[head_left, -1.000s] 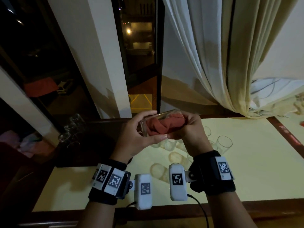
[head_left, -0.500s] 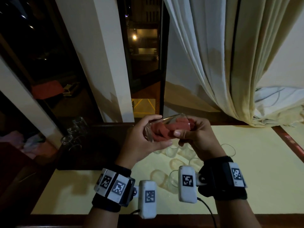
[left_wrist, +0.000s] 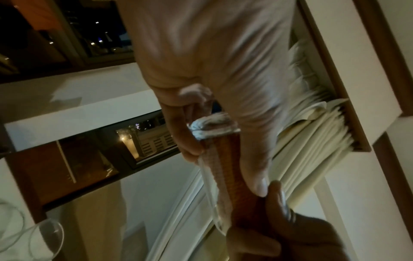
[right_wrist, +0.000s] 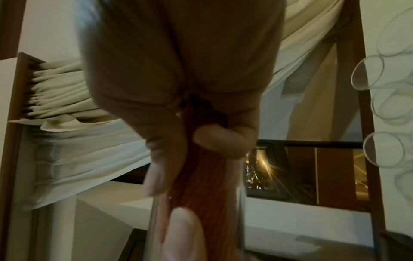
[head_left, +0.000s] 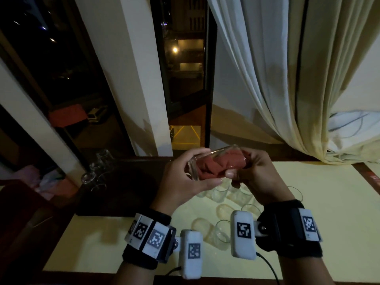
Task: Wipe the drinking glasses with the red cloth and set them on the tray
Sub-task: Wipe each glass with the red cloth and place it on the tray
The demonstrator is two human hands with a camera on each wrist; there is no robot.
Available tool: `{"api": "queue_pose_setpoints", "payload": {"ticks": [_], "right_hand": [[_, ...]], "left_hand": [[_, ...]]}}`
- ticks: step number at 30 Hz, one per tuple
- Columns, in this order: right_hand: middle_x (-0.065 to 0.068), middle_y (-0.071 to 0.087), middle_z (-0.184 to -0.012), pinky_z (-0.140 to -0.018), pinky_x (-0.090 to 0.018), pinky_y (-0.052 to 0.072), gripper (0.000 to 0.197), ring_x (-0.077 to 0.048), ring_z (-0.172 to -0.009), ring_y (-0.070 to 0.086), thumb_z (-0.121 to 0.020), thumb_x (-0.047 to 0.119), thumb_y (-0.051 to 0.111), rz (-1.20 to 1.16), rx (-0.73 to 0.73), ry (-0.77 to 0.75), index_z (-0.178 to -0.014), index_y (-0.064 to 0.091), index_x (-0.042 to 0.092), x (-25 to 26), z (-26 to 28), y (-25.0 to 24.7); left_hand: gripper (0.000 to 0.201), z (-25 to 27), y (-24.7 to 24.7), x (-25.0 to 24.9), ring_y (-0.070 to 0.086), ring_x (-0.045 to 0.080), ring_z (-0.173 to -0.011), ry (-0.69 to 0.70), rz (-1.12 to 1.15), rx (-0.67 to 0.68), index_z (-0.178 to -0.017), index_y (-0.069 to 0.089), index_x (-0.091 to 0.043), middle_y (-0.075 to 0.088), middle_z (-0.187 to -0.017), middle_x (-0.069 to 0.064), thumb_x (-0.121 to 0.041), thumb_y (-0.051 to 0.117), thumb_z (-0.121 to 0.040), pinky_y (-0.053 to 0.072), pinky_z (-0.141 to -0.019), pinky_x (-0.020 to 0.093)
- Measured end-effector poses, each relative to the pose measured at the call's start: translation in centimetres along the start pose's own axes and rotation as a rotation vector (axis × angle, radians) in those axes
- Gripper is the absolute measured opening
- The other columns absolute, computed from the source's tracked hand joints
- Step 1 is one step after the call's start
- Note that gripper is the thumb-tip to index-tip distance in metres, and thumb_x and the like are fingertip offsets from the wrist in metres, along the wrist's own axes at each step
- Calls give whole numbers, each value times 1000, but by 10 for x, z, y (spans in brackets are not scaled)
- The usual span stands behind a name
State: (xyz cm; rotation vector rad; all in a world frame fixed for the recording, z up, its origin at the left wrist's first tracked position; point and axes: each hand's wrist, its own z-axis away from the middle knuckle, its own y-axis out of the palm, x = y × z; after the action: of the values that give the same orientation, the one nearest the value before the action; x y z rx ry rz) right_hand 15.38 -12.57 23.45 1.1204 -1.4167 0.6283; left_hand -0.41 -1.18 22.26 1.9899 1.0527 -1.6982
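Note:
A clear drinking glass (head_left: 192, 171) lies sideways in the air above the table, with the red cloth (head_left: 218, 166) stuffed inside it. My left hand (head_left: 207, 167) grips the glass round its base end, thumb below and fingers over the top. At the mouth end my right hand (head_left: 240, 165) grips the cloth. In the left wrist view the glass wall (left_wrist: 210, 178) and cloth (left_wrist: 236, 167) run between my fingers. The right wrist view shows the cloth (right_wrist: 208, 185) under my right hand (right_wrist: 178, 70). A dark tray (head_left: 123, 188) at the left bears a few glasses (head_left: 98, 167).
Several more glasses (head_left: 223, 233) stand or lie on the yellow table (head_left: 329, 202) below my hands; some show at the right (right_wrist: 368, 76) of the right wrist view. A curtain (head_left: 277, 79) hangs behind, by a dark window. The table's wooden front edge (head_left: 308, 281) is near me.
Both hands keep hold of the glass and cloth. The cloth has shifted a little inside the glass, and the hands sit slightly lower and further right in the picture.

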Motion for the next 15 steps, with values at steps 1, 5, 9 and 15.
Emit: {"api": "queue_pose_setpoints", "payload": {"ticks": [1, 5, 9, 15], "right_hand": [[-12, 71, -72, -47, -25, 46, 32, -21, -58, 60, -50, -8, 71, -42, -19, -41, -78, 76, 8, -3, -1, 1], [-13, 72, -77, -58, -30, 52, 33, -25, -71, 64, -43, -6, 68, -50, -125, -92, -75, 72, 3, -12, -5, 5], [-16, 70, -87, -60, -32, 52, 33, -29, -77, 63, -56, -8, 68, -18, -68, -35, -89, 67, -2, -10, -6, 11], [-11, 70, -75, -44, -24, 41, 30, -22, -58, 58, -58, 1, 77, -45, -27, 70, -88, 74, 5, -6, -9, 12]], "left_hand": [[75, -1, 1, 0, 72, 10, -93, -48, 69, 26, -123, 65, -27, 73, -109, -8, -26, 98, -55, 59, -74, 28], [70, -6, 3, -6, 60, 17, -46, -179, 279, 14, -116, 63, -21, 73, -87, 4, -43, 85, -53, 45, -43, 21], [62, -9, -4, -9, 60, 15, -47, -121, 281, -39, -111, 66, -14, 72, -78, -1, -36, 88, -57, 47, -45, 21], [66, -8, -17, 4, 68, 8, -102, 56, 49, 6, -117, 66, -28, 68, -112, -16, -23, 93, -57, 57, -83, 24]]}}
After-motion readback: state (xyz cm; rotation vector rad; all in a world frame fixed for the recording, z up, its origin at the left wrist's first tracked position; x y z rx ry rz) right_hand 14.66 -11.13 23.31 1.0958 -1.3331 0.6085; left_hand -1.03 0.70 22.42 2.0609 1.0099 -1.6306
